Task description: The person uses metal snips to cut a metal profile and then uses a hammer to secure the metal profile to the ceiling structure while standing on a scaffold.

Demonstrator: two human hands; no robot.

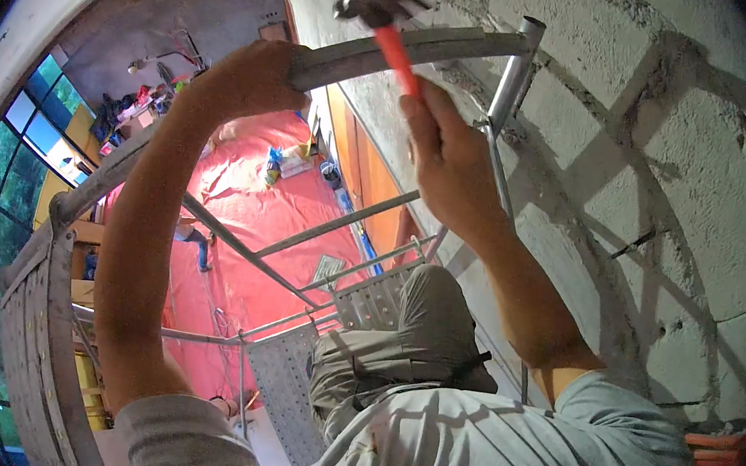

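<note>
My right hand (pixel 451 154) is closed round the red handle of a claw hammer (pixel 397 56), held up in front of the wall. Its dark metal head is at the top, slightly blurred, and overlaps a long grey bar (pixel 412 51) in the picture. My left hand (pixel 257 80) is wrapped over that bar, to the left of the hammer; some of its fingers are hidden. The bar reaches right to the top of an upright metal scaffold tube (pixel 512 74).
A rough grey block wall (pixel 598 194) rises close on the right. Scaffold tubes (pixel 338 220) and a perforated metal platform (pixel 286 389) lie below me. Far down, pink sheeting (pixel 259 183) covers the floor, with scattered items. Windows (pixel 13 201) line the left.
</note>
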